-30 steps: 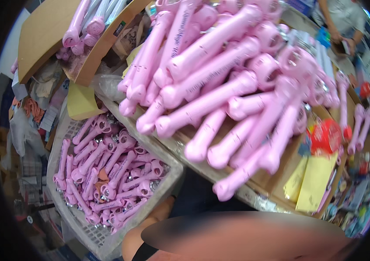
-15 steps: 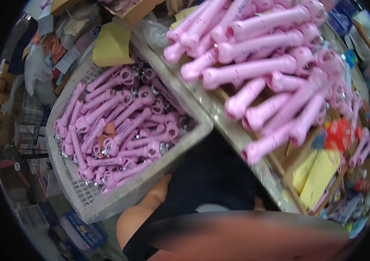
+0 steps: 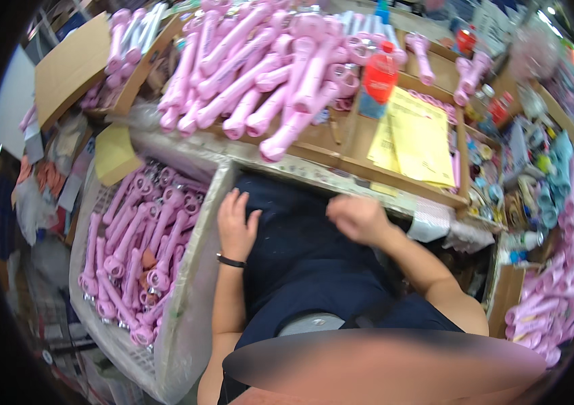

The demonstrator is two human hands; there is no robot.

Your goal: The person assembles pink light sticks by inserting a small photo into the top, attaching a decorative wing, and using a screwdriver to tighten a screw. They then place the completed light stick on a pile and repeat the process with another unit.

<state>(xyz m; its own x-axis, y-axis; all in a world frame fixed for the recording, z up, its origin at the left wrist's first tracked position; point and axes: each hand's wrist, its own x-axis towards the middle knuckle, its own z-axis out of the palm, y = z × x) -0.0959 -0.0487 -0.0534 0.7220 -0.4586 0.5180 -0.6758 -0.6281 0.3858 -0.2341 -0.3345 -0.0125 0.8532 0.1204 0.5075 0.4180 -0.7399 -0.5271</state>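
My left hand lies flat with fingers spread on my dark-clad lap, right beside the rim of a white plastic basket full of pink plastic handle-shaped parts. A dark band circles that wrist. My right hand hovers over my lap just below the table edge, fingers curled loosely, with nothing seen in it. A large heap of the same pink parts covers the wooden tabletop ahead.
Yellow paper sheets and a red bottle lie on the table. A cardboard box with more pink parts stands at the back left. More pink parts pile up at the right, beside shelves of small items.
The view has swung back to the right and downward. Both hands have come into view over my lap; earlier only part of an arm showed.
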